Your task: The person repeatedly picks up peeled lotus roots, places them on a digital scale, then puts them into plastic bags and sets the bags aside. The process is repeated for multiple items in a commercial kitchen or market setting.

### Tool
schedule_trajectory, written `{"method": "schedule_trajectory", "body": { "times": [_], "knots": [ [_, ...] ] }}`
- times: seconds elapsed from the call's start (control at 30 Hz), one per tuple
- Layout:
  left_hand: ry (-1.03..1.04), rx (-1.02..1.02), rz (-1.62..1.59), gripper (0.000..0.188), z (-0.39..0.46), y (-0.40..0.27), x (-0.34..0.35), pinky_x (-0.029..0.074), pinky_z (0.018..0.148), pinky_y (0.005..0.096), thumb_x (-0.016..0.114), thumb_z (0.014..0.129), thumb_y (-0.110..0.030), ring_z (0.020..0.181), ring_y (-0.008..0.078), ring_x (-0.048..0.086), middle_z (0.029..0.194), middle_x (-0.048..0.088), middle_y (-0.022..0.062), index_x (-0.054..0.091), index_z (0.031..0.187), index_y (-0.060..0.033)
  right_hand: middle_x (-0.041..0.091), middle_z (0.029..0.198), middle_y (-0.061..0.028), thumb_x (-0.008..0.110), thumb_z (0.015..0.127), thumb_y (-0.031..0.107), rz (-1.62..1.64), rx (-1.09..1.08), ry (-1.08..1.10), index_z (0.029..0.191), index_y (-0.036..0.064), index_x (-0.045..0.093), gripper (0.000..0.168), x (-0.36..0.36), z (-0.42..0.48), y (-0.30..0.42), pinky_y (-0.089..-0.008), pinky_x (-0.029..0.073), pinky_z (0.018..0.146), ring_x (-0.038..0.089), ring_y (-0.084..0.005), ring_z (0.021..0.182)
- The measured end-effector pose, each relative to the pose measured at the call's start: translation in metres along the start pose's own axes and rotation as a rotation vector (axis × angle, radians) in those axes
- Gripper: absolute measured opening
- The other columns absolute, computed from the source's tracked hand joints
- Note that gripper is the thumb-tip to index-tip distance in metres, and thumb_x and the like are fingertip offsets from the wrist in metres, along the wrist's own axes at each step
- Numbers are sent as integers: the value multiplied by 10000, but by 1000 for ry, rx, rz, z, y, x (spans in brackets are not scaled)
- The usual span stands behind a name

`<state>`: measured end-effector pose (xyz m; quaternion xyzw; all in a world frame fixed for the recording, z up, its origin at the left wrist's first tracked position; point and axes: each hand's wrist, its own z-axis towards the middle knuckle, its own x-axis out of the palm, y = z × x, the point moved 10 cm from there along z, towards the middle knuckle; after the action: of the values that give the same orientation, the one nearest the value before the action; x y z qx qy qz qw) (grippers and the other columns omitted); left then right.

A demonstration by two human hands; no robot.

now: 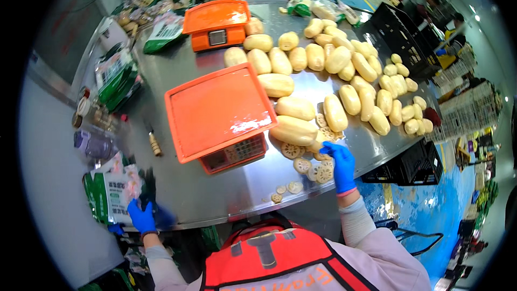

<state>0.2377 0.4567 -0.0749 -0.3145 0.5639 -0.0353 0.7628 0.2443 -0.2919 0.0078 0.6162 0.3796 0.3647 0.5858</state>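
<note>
My left hand [142, 217], in a blue glove, rests at the right edge of a green-and-white printed plastic bag [115, 198] at the table's lower left; whether its fingers grip the bag is unclear. Across the table, my right hand [341, 165], also blue-gloved, reaches over sliced lotus root pieces [324, 173]. Its fingertips are at a small pale lotus root piece [317, 144]; a firm hold cannot be made out. Just beyond lies a large peeled lotus root section [293, 130]. Between my hands stands an orange weighing scale [221, 111] with a bare tray.
Many peeled lotus roots [337, 60] cover the steel table's [202, 206] right half. A second orange scale [217, 24] stands behind. A wooden-handled knife [154, 144], jars [95, 114] and more bags [117, 74] lie left. Black crates [404, 40] border the right; people work beyond.
</note>
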Motion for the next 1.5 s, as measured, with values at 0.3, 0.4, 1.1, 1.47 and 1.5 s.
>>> {"method": "schedule_trajectory", "body": {
  "times": [0.3,0.4,1.1,1.47,1.5],
  "knots": [
    [-23,8,288,359,-7,-6,3,437,945,375,507,963,-240,1084,327,574,1153,620,219,590,1159,48,537,1279,-208,672,830,133,-757,-200,-624,1330,-47,452,575,-271,64,-45,-366,420,995,542,-291,1147],
    [-144,44,355,363,6,87,-16,463,861,375,465,986,-246,975,334,603,1100,639,227,601,1139,53,475,1351,-249,757,734,180,-1040,-227,-531,1383,-49,378,786,-281,111,-28,-393,379,1046,474,-367,1234],
    [251,-251,-415,199,-86,-112,73,408,563,332,582,878,-165,642,171,523,716,585,83,640,790,3,551,1258,-108,745,791,394,190,425,-512,1326,28,482,699,-320,138,-138,-354,475,875,560,-227,1086],
    [514,-567,-939,139,-102,-83,108,433,580,239,683,839,-117,660,96,550,772,623,21,667,931,-14,580,1162,-100,700,785,160,-153,-244,121,1275,-18,479,566,1,96,64,-337,472,895,562,-196,1029],
    [468,-526,-898,131,-101,-85,102,432,577,239,688,836,-123,648,96,546,751,619,16,671,904,-13,573,1191,-115,735,750,133,-234,-222,230,1294,-19,468,625,50,89,68,-345,462,925,559,-217,1069]
  ]
}}
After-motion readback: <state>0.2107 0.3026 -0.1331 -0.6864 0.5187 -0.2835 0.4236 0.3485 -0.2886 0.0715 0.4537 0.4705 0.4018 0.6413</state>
